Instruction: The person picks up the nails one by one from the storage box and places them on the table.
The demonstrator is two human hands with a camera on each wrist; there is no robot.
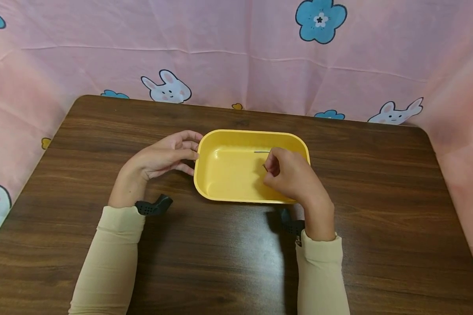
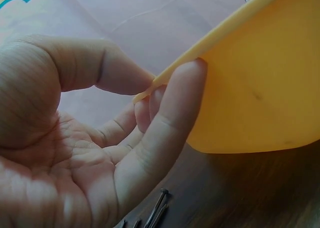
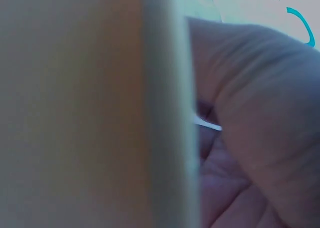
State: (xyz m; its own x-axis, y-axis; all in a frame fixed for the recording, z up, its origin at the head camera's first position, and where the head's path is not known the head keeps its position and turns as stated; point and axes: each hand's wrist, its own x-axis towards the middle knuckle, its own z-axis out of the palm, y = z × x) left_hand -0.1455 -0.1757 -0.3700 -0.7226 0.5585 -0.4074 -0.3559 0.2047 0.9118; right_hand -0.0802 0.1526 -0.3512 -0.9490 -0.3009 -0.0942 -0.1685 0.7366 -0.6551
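A yellow rectangular plastic bin [image 1: 236, 175] stands on the brown table. My left hand [image 1: 165, 153] holds its left end; in the left wrist view the thumb and fingers [image 2: 125, 72] pinch the rim of the bin [image 2: 260, 87]. Over the right part of the bin is my right hand [image 1: 293, 173], thumb and forefinger pinched together on a thin nail [image 1: 265, 167], of which only a short end shows. Just left of those fingers a slim metal nail [image 1: 261, 152] shows against the bin; whether it touches the hand I cannot tell. Bin wall blocks much of the right wrist view.
Several dark nails [image 2: 157, 208] lie on the table below the left hand in the left wrist view; the head view hides them. The wooden table [image 1: 378, 197] reaches back to a pink patterned curtain [image 1: 236, 74]. Black wrist cameras [image 1: 155, 205] stick out from both cuffs.
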